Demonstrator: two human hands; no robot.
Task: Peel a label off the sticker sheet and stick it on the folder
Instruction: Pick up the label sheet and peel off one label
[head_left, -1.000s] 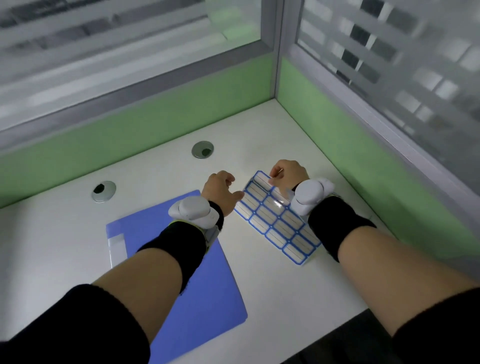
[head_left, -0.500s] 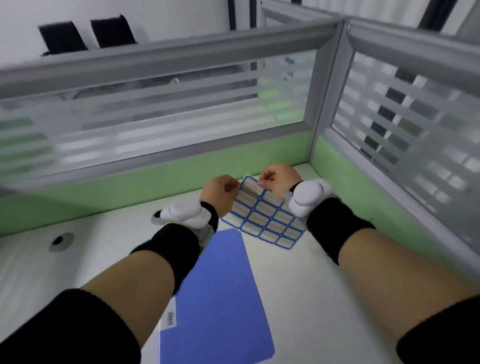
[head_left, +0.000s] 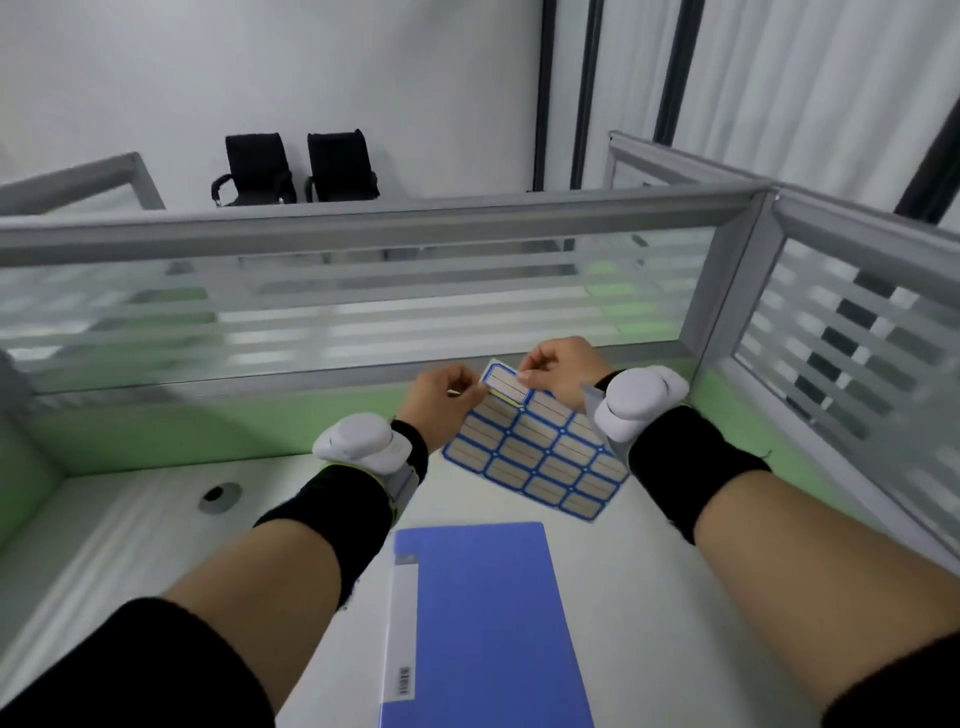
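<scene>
Just above the middle of the frame, both hands hold the sticker sheet (head_left: 540, 457) lifted off the white desk (head_left: 649, 597), its far end tilted up toward the camera. The left hand (head_left: 441, 405) pinches the sheet's left upper edge between thumb and fingers. The right hand (head_left: 561, 371) grips the top corner label (head_left: 503, 384), a blue-bordered lined one that curls up from the backing with one end still attached. Below them, in the lower centre, the blue folder (head_left: 483, 623) lies flat on the desk, its pale spine strip on the left. A round cable grommet (head_left: 221, 498) sits at the left.
</scene>
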